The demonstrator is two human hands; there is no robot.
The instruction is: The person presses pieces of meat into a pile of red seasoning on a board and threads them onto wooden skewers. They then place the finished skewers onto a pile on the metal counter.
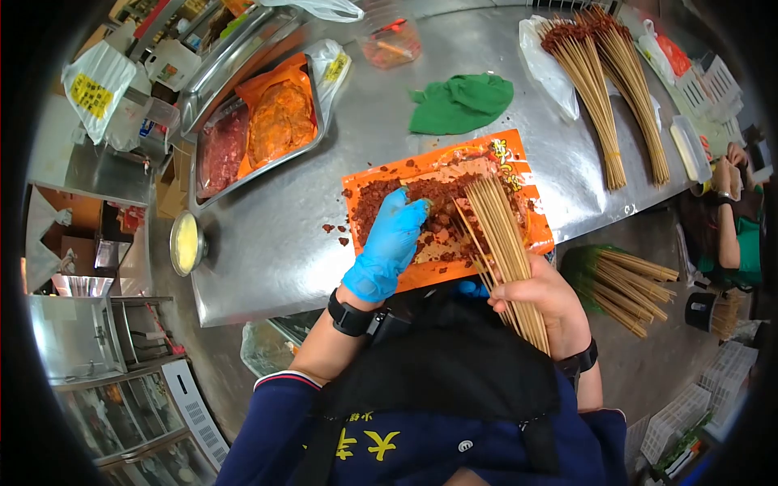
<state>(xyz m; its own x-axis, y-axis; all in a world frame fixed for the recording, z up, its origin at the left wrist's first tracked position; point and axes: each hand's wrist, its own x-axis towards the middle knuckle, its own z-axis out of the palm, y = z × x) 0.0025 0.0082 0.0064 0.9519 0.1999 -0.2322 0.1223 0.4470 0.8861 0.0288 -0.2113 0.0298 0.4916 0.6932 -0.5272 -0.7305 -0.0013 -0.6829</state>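
My right hand (541, 300), bare, is closed round a thick bundle of bamboo skewers (506, 243). The bundle's far ends lie over the right part of an orange printed plastic sheet (405, 278). My left hand (393, 235), in a blue glove, is over the sheet with its fingers bent together among dark red-brown crumbly meat pieces (377, 194). A small greenish bit shows at its fingertips, but what they hold is hidden. A few thin skewers stand apart on the bundle's left side, near my left fingers.
The sheet lies on a steel table (267, 267). A green cloth (462, 104) is behind it. A tray of meat (279, 121) stands left, a bowl of yellow stuff (186, 243) at the edge. Loaded skewers (600, 97) lie right; more skewers (624, 283) are below. Another person's hands (729, 174) show far right.
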